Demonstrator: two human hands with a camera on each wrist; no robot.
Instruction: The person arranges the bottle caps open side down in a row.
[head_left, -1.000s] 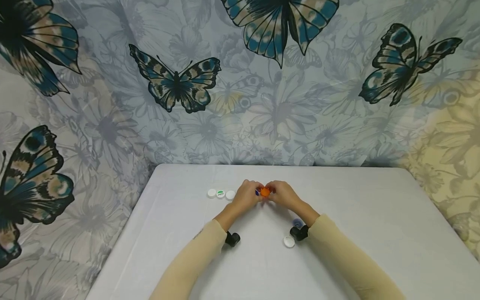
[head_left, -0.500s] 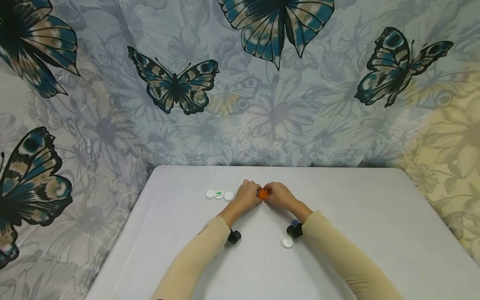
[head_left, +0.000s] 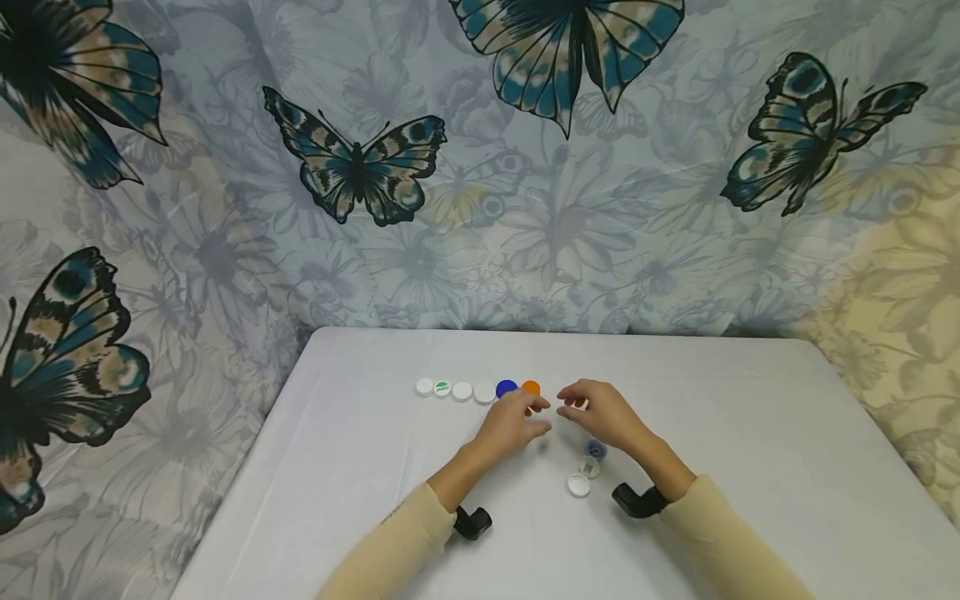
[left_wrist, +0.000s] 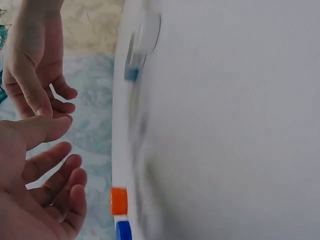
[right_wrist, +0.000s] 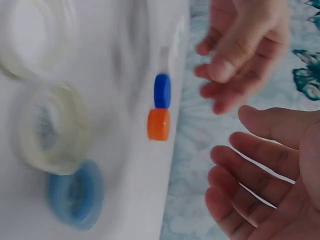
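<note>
Several bottle caps form a row across the back of the table. An orange bottle cap (head_left: 531, 387) sits at its right end, beside a blue bottle cap (head_left: 506, 388). Further left are white bottle caps (head_left: 462, 391), one with a green mark (head_left: 442, 388). My left hand (head_left: 513, 423) hovers just in front of the orange and blue caps, fingers loosely bent and holding nothing. Facing it, my right hand (head_left: 603, 410) is also empty, with thumb and fingers apart. In the right wrist view, the orange cap (right_wrist: 159, 124) stands apart from both hands.
Nearer me, below the right hand, lie a pale blue cap (head_left: 596, 450), a translucent whitish cap (head_left: 588, 467) and a white cap (head_left: 578, 485). Black wrist cameras (head_left: 474, 523) hang under both sleeves. A butterfly-print cloth (head_left: 555, 250) hangs behind the white table (head_left: 337, 500).
Both hands have let go of the orange cap, which now stands at the row's right end. They have drawn back toward me, the right one also rightward, uncovering the blue cap.
</note>
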